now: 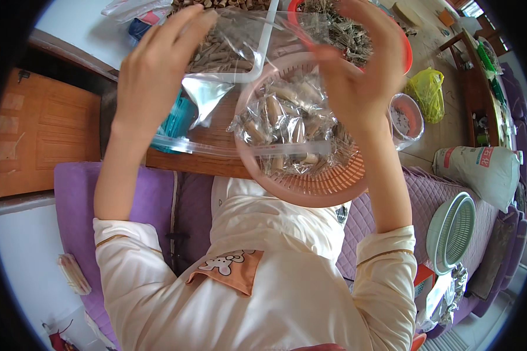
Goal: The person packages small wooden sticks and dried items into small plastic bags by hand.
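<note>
The person holds a clear plastic bag [240, 52] up in front of them with both hands, just above a pink basket [310, 181] that sits at the near edge of the wooden surface [216, 140]. The left hand [152, 70] has its grip closed on the bag's left side, fingers curled over the top edge; the right hand [363, 70] pinches the right side, fingers bent around the plastic. Through the bag show pale, stubby sticks, and in the basket below lies a heap of small clear packets [287, 123], each with similar pale pieces inside. It looks like the bag is being opened or steadied over the basket — a handling step between the two — and any further move would call for keeping the mouth of the bag spread and level, since the film is slack and sags at the middle. Behind the right hand stands a red basket [392, 41] full of dry, thin stalks, close enough to be brushed. Further right are a small round tub [407, 117], a yellow bag [427, 88] and a white sack [480, 169]; two pale green sieves [451, 231] rest on the purple quilted cover [363, 228] — all well apart from the hands.
</note>
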A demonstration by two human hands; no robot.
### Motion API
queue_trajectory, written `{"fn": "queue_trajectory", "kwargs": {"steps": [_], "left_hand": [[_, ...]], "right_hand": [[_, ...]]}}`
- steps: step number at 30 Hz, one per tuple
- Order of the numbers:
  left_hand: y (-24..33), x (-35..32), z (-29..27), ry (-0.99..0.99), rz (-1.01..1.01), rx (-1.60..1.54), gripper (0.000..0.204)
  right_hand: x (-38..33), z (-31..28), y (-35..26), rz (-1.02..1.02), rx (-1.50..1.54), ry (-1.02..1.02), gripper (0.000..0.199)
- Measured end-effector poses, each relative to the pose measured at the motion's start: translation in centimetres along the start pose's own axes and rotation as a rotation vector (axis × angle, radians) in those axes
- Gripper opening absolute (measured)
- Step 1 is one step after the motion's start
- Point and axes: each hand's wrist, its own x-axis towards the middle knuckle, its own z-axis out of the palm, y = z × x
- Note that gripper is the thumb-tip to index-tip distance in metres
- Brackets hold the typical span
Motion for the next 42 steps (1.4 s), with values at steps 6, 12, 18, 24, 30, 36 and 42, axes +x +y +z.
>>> {"fn": "queue_trajectory", "kwargs": {"steps": [6,12,18,24,30,36,42], "left_hand": [[-4.0,-0.3,0.2,-0.151,-0.100,0.067,0.065],[-5.1,-1.1,1.6,-0.183,-0.127,0.140,0.054],[-4.5,-1.7,2.2,-0.353,-0.168,-0.381,0.058],[-4.6,-2.5,2.4,-0.371,-0.224,-0.598,0.051],[-4.9,-3.1,2.0,-0.347,-0.208,-0.605,0.049],[-5.4,-2.9,2.2,-0.286,-0.261,-0.673,0.048],[-5.3,-3.1,2.1,-0.250,-0.251,-0.671,0.049]], "right_hand": [[-8.4,-1.1,-2.5,0.694,-0.138,-0.335,0.097],[-9.3,3.2,-5.5,0.939,-0.140,-0.761,0.113],[-10.4,5.0,-5.1,0.914,-0.254,-0.792,0.102],[-11.5,6.0,-4.6,0.764,-0.278,-0.677,0.097],[-10.5,6.1,-5.0,0.784,-0.298,-0.743,0.092],[-10.9,4.8,-4.3,0.798,-0.209,-0.616,0.066],[-9.2,1.1,-2.2,1.247,0.182,-0.279,0.043]]}}
